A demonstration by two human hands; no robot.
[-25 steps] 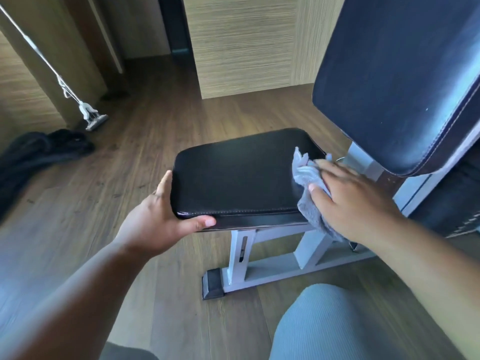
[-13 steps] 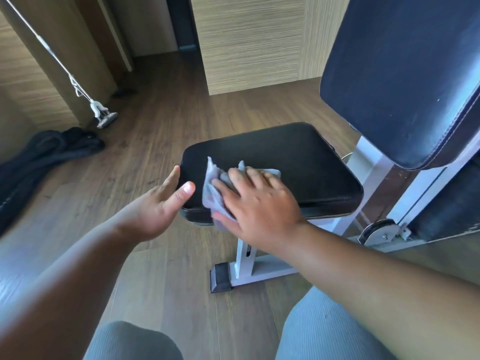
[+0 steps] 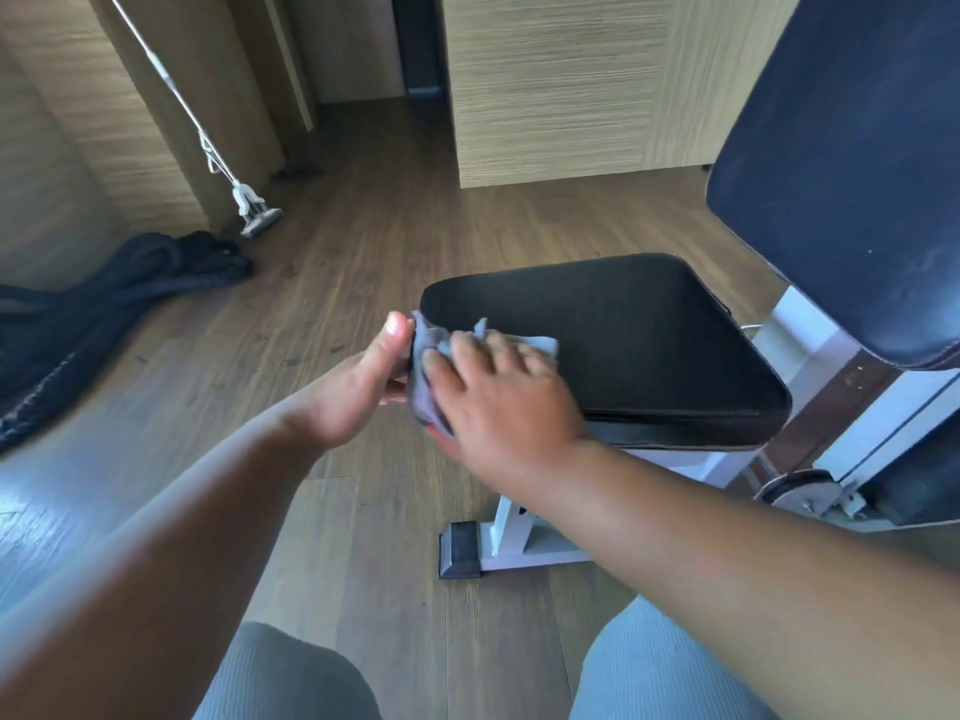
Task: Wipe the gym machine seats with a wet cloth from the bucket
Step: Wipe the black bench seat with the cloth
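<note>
The black padded seat (image 3: 639,345) of the gym machine stands on a white frame (image 3: 514,532). A grey cloth (image 3: 543,345) lies over the seat's near left corner and hangs down its side. My right hand (image 3: 498,392) presses flat on the cloth with its fingers spread. My left hand (image 3: 363,379) is at the corner too. Its thumb is against the cloth's hanging edge and its fingers reach in below, pinching the cloth. The bucket is out of view.
The dark blue backrest pad (image 3: 852,163) rises at the right above the seat. A mop (image 3: 249,205) leans against the wooden wall at the back left. A dark coiled rope (image 3: 104,304) lies on the wooden floor. My knees (image 3: 649,667) are at the bottom.
My right hand swept the cloth from the seat's right side across to its left corner. My left hand let go of the seat's edge and closed in on the cloth.
</note>
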